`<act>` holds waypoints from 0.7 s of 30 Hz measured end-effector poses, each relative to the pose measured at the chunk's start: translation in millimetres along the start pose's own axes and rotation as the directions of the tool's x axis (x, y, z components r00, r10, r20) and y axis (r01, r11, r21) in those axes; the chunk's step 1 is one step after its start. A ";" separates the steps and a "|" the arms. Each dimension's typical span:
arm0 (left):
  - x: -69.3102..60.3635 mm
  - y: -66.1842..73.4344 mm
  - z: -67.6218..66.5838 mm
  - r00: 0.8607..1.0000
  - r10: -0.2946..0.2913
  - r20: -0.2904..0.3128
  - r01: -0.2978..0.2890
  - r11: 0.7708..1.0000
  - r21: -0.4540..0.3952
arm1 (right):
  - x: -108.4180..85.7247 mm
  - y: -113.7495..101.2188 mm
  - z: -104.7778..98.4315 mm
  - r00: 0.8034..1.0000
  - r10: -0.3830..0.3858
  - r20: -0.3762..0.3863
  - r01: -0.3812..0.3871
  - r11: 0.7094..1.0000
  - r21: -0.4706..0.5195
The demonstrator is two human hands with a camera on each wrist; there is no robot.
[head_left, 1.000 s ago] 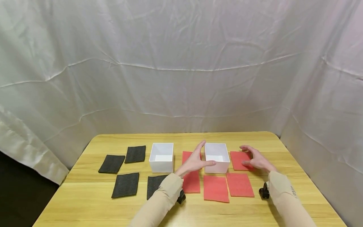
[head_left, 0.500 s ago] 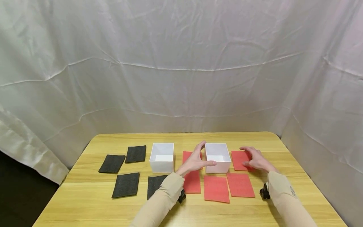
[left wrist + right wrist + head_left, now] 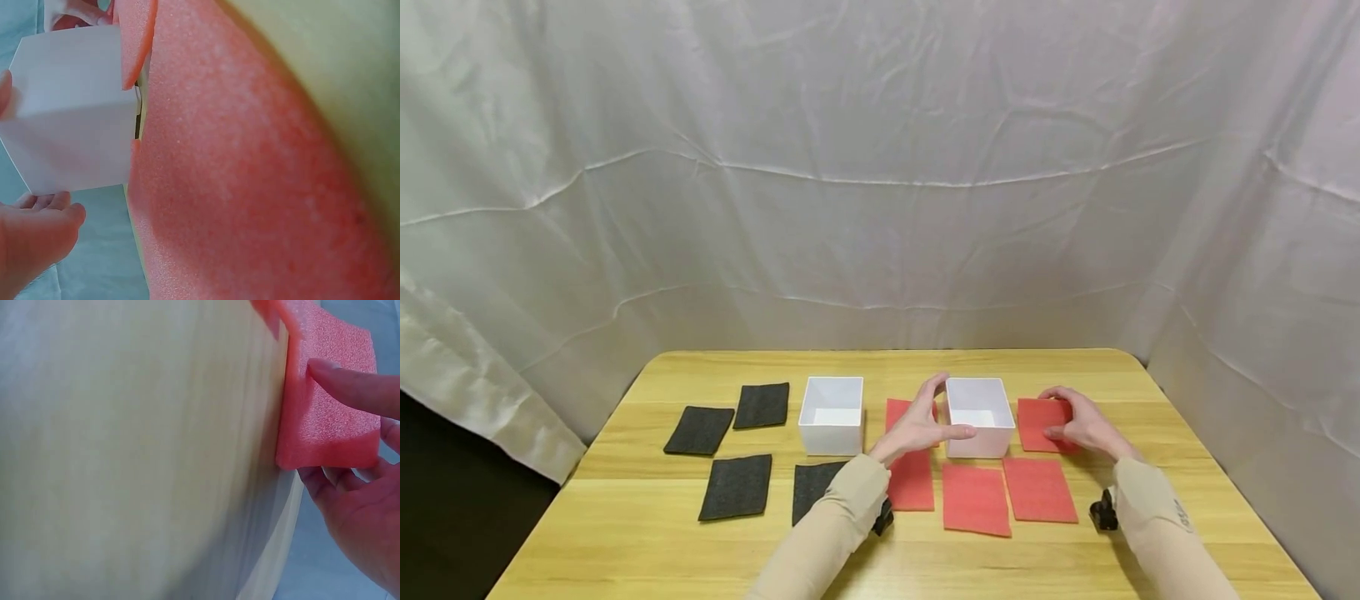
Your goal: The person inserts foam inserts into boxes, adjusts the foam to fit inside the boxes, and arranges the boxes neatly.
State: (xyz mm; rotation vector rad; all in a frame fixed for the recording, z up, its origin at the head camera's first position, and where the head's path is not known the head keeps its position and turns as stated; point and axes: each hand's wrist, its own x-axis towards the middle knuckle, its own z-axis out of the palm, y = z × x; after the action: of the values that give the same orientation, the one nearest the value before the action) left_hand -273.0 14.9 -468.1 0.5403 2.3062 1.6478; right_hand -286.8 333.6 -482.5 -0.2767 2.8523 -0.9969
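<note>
In the head view my left hand point(image 3: 916, 428) holds the right white box point(image 3: 979, 443), with its thumb along the front wall and fingers at the left side. The left wrist view shows fingertips against the box point(image 3: 69, 150). At the far right, my right hand point(image 3: 1088, 423) bends round a red foam sheet point(image 3: 1034, 425) lying on the table. Close up in the right wrist view, the thumb tip touches the sheet point(image 3: 337, 431) while the other fingers meet its edge. Between the left wrist and the box lie red sheets point(image 3: 912, 487), partly covered by the hand.
Another white box point(image 3: 832, 437) stands left of the held one. Several black sheets point(image 3: 737, 487) lie at the left, one partly under the left forearm. Two more red sheets point(image 3: 976, 500) lie in front of the held box. A pale curtain point(image 3: 880, 250) hangs behind the wooden table point(image 3: 625, 533).
My right hand's fingers have drawn in closer on the far-right red foam sheet. The left hand keeps its place at the box; the head view has shifted slightly.
</note>
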 end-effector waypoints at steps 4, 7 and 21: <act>0.2 1.0 -0.2 1.000 -0.003 0.003 0.003 1.000 -0.006 | -1.8 2.6 -1.5 1.000 -0.019 -0.010 0.019 1.000 0.017; 0.2 2.0 -0.5 1.000 -0.011 0.006 0.012 1.000 -0.011 | -3.8 4.7 -3.7 0.999 -0.039 -0.013 0.040 0.997 0.059; 0.5 0.1 0.0 1.000 -0.011 -0.004 0.010 1.000 -0.022 | -14.1 3.3 -15.4 0.998 -0.057 -0.012 0.057 0.918 0.391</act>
State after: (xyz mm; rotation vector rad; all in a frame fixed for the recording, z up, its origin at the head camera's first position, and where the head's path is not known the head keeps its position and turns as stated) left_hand -273.5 15.2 -468.0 0.5197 2.2877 1.6686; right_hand -276.0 348.4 -472.1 -0.3199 2.5749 -1.5443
